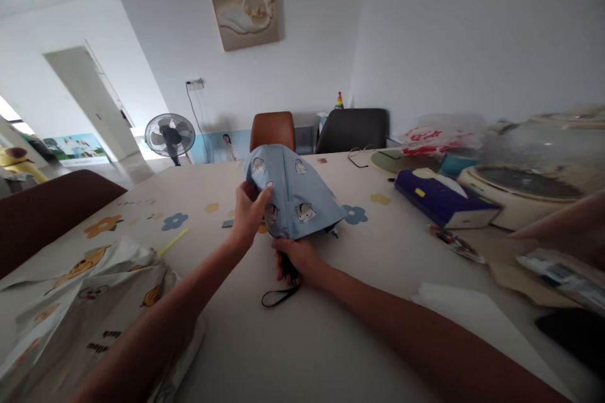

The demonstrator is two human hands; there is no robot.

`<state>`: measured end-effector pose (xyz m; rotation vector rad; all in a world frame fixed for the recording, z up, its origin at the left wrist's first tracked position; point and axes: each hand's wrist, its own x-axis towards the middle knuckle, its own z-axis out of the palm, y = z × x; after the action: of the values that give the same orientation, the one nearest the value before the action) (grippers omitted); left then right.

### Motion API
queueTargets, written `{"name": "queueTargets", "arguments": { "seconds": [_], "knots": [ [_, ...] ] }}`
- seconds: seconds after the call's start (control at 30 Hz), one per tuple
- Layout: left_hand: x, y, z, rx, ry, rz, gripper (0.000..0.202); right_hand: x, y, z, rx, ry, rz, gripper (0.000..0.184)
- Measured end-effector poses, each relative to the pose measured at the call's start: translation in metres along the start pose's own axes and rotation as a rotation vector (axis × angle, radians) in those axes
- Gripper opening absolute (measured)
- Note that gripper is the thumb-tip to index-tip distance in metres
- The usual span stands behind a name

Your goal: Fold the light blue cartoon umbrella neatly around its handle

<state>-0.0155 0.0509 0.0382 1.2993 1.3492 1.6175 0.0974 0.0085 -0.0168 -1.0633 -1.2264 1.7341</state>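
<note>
A light blue folding umbrella with white cartoon animals is held over the table, its canopy partly gathered and loose. My right hand is closed around the black handle under the canopy, and a black wrist strap hangs from it. At the canopy's left side, my left hand pinches the fabric between thumb and fingers. One rib tip shows at the lower right edge of the cloth. The shaft is hidden inside the canopy.
A crumpled cloth with duck prints lies at left. To the right are a purple tissue box, a white paper sheet and a round appliance. Glasses rest at the far edge, before two chairs.
</note>
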Motion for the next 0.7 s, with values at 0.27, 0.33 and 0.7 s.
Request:
{"name": "queueTargets", "arguments": {
  "seconds": [0.27,0.33,0.7],
  "knots": [
    [-0.022,0.009,0.010,0.469,-0.097,0.681,0.044,0.009,0.007,0.000,0.063,-0.012,0.054,0.023],
    [-0.029,0.015,0.025,0.549,-0.269,0.732,0.040,0.009,0.008,0.001,0.015,-0.013,0.023,0.028],
    [0.003,0.019,0.130,1.159,-1.068,0.736,0.036,0.001,-0.001,0.005,-0.274,-0.067,0.120,0.032]
  ]
}}
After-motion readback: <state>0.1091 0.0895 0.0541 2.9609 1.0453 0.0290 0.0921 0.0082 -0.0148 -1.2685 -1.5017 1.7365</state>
